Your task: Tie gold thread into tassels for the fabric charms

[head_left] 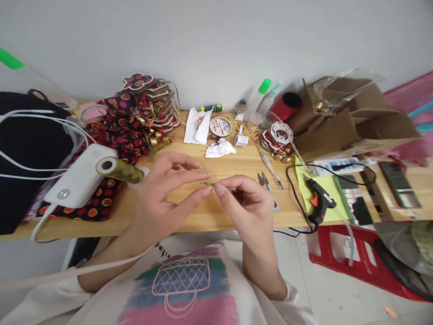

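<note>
My right hand pinches a thin olive-green cord between thumb and forefinger. A short end of it sticks out to the left, and the curled fingers hide the rest. Facing it, my left hand has its thumb and fingers apart around that cord end, with a gap between the tips. Behind the left wrist lies a spool of olive cord, tilted on its side. A pair of thread snips with blue handles rests just beyond my right hand.
On the left are a white power bank with cables and patterned dark fabric. Stacked wooden charms with bells stand at the back. To the right lie a glue gun, another charm stack and a cardboard box.
</note>
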`<control>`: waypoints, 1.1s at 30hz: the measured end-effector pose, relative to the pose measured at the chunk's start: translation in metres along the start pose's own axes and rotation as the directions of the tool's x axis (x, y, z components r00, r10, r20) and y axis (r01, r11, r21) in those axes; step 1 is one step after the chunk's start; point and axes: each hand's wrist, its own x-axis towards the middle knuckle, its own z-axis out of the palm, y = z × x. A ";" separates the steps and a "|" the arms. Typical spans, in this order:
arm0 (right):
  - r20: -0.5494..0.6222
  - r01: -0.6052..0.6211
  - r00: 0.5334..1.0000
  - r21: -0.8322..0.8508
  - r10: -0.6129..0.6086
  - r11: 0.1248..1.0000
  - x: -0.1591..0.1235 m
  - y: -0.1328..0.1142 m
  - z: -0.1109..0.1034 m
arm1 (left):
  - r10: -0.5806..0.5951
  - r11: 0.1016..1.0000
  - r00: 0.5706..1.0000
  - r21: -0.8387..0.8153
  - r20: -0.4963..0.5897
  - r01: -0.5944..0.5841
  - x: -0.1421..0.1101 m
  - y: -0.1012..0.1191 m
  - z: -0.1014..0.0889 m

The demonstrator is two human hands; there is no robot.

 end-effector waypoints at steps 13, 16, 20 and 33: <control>0.053 0.013 0.999 -0.020 -0.012 1.000 -0.003 0.004 -0.004 | -0.179 0.940 0.975 -0.271 0.129 0.208 -0.002 0.001 0.005; 0.085 0.016 0.996 -0.035 -0.013 0.999 -0.004 0.005 -0.005 | -0.211 0.932 0.965 -0.266 0.155 0.247 -0.002 -0.001 0.007; 0.153 0.061 0.987 -0.119 -0.043 0.991 -0.006 0.010 -0.014 | -0.282 0.910 0.922 -0.229 0.267 0.345 0.000 -0.005 0.007; 0.751 0.470 0.643 -0.231 -0.150 0.852 0.011 0.000 -0.057 | -0.226 0.828 0.405 -0.044 0.886 0.559 0.017 -0.014 -0.001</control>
